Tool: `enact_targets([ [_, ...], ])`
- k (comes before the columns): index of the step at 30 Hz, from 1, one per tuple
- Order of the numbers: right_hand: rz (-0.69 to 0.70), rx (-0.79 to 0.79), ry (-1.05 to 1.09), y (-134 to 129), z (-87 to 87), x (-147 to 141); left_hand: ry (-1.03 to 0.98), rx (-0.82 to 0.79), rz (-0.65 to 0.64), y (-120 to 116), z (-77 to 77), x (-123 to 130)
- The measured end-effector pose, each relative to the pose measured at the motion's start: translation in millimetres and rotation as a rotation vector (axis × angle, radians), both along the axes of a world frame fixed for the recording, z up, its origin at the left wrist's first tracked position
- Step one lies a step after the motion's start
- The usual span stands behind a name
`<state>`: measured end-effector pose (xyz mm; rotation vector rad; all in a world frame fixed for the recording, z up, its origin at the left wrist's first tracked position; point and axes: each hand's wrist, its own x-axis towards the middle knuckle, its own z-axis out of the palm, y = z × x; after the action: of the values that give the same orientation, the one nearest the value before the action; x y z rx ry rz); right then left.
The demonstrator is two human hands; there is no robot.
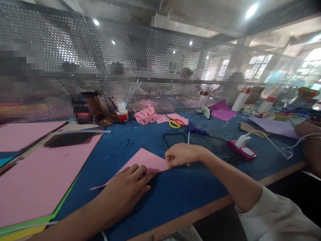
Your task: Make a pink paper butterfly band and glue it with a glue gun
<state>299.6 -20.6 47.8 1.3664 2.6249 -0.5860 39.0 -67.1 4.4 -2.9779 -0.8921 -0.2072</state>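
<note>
A folded sheet of pink paper [144,159] lies on the blue tabletop in front of me, with a pointed corner at the top and a thin tip to the left. My left hand [127,185] rests flat on its lower edge, fingers stretched out and pressing the paper down. At the right corner of the sheet, my right hand [182,155] is closed, thumb and curled fingers pinching that corner. Just beyond the right hand lies a blue hot glue gun [197,130] with a black cord. Scissors [177,124] with yellow and red handles are behind it.
Large pink sheets [45,174] are stacked at left over green and yellow ones. A cup [122,115], a cut pink paper piece [145,115], a phone [207,112] and purple paper [224,110] line the mesh partition [155,50]. A magenta power socket [242,150] sits right, near another person's arm.
</note>
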Motion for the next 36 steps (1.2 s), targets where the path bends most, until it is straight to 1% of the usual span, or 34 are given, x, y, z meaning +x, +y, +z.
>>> enact_targets([
  [5,0.005,-0.002,-0.018,0.2,-0.7,0.3,-0.012,0.015,-0.009,0.4,-1.3,-0.6],
  [14,0.021,-0.019,-0.038,0.5,2.9,5.2,0.003,-0.05,0.011,-0.6,2.0,1.6],
  [21,0.041,-0.025,-0.047,1.7,5.5,10.9,0.007,-0.062,0.004,1.1,-0.2,0.4],
  [27,0.045,-0.094,-0.044,2.7,11.1,12.4,-0.006,-0.063,0.005,0.2,-1.3,-0.3],
  [32,0.076,-0.105,-0.048,8.6,8.2,17.0,0.021,-0.078,0.024,0.2,2.0,1.9],
  [36,0.067,-0.114,-0.032,12.3,5.3,19.6,0.034,-0.102,0.027,0.1,4.4,2.6],
])
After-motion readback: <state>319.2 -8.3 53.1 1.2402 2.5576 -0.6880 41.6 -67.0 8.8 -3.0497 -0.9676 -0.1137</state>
